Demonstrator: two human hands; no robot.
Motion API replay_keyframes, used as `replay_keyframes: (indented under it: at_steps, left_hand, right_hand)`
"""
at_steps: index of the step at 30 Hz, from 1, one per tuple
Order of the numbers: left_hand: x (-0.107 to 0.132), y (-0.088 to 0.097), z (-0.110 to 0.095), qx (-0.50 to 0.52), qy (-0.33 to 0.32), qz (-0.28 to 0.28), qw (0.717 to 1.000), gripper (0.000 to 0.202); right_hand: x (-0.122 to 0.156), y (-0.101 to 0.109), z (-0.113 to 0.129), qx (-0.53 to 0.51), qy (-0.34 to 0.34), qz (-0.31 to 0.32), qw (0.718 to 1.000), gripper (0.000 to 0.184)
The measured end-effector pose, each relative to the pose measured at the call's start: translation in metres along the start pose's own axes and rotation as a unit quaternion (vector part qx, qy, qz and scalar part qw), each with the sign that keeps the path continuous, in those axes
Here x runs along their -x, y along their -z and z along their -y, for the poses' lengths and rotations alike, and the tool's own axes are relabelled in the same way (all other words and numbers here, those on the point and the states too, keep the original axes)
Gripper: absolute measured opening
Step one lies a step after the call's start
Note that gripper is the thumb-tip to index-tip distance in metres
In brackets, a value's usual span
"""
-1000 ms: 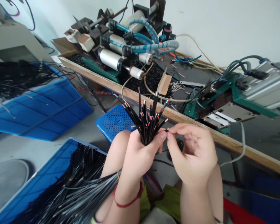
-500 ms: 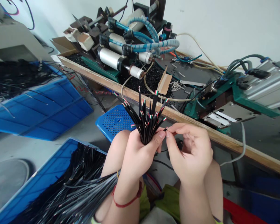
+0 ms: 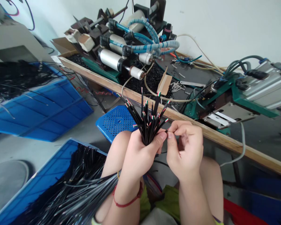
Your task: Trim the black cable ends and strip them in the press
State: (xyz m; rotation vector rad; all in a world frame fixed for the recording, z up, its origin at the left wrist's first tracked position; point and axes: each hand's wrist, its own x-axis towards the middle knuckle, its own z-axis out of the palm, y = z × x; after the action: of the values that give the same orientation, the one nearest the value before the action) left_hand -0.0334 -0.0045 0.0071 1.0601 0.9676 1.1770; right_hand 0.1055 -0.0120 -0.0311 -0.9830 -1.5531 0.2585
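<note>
A fanned bundle of black cables (image 3: 148, 126) stands upright in my left hand (image 3: 142, 150), whose fingers are wrapped round it. The cable tips show small red, white and green wire ends. The rest of the bundle trails under my left forearm toward the lower left. Between my left thumb and forefinger one cable end pokes out to the right. My right hand (image 3: 186, 147) pinches the tip of that cable end with thumb and forefinger, right beside the left thumb. Its other fingers are curled.
A blue crate (image 3: 49, 175) of black cables stands at the lower left, another blue crate (image 3: 44, 109) behind it. A blue perforated stool (image 3: 114, 120) is ahead of my knees. Pneumatic cylinders (image 3: 111, 59) and a green-framed machine (image 3: 231, 103) sit on the wood-edged bench (image 3: 224, 140).
My right hand has shifted slightly left and its fingers have curled in more, closing on the cable end. The bundle has tipped slightly to the right.
</note>
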Motion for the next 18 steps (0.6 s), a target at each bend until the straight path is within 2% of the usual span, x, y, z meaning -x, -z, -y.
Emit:
replay_keyframes:
  at_steps: [4,12,14,18]
  left_hand:
    - [0.001,0.002,0.001,0.002,-0.011,0.004,1.0,0.039]
    - [0.0,-0.002,0.003,-0.016,-0.019,-0.032,0.999,0.026]
    - [0.001,-0.002,0.004,-0.021,-0.026,-0.043,0.999,0.026]
    - [0.009,0.008,0.011,-0.006,-0.024,-0.054,0.998,0.031]
  right_hand:
    - [-0.002,-0.004,0.0,0.016,0.03,0.0,0.999,0.029]
    - [0.001,-0.008,-0.006,0.018,0.062,-0.005,0.998,0.034]
    - [0.004,-0.01,-0.009,0.013,0.041,-0.011,0.999,0.032]
    - [0.013,-0.011,-0.022,0.002,-0.07,-0.059,0.996,0.026]
